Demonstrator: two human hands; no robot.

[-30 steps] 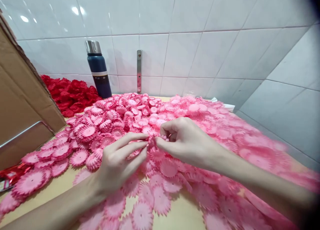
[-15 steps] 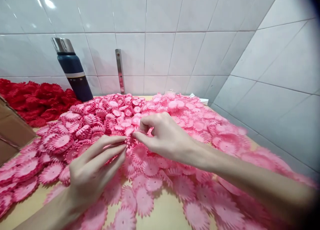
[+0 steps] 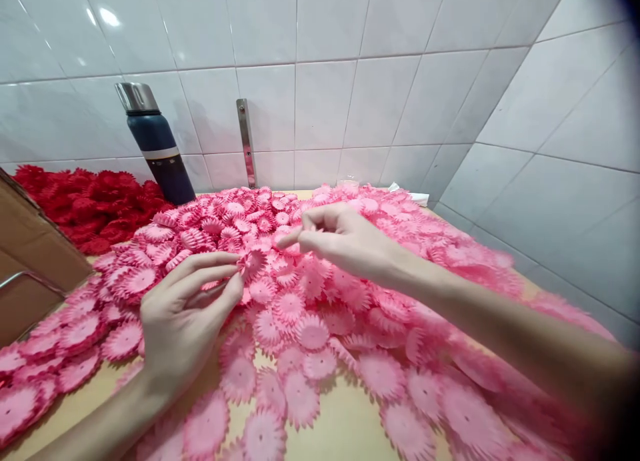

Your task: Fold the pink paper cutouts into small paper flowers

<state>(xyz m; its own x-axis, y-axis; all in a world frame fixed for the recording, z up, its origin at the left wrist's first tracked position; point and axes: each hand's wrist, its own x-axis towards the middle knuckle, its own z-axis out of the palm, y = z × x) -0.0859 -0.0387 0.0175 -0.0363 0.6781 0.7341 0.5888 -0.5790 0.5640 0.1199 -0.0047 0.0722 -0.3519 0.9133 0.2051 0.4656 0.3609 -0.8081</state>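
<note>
Between the thumb and fingertips of my left hand is a pink fringed flower-petal disc, its notched edge curled and its face tilted to the right. My right hand hovers above the pile, to the right of that disc and apart from it. Its fingers are curled in a pinch, and whatever may be between them is too small to make out. Beneath both hands lie many loose pink petal discs, flat and scalloped, each with a small centre hole.
Curled darker pink discs are heaped at left, with red ones behind. A blue bottle stands by the tiled wall. A cardboard box sits at the left edge. Bare yellowish tabletop shows in front.
My right hand has drawn away from the disc, up and to the right. The disc stays in my left hand and now shows more of its face. The view has shifted slightly.
</note>
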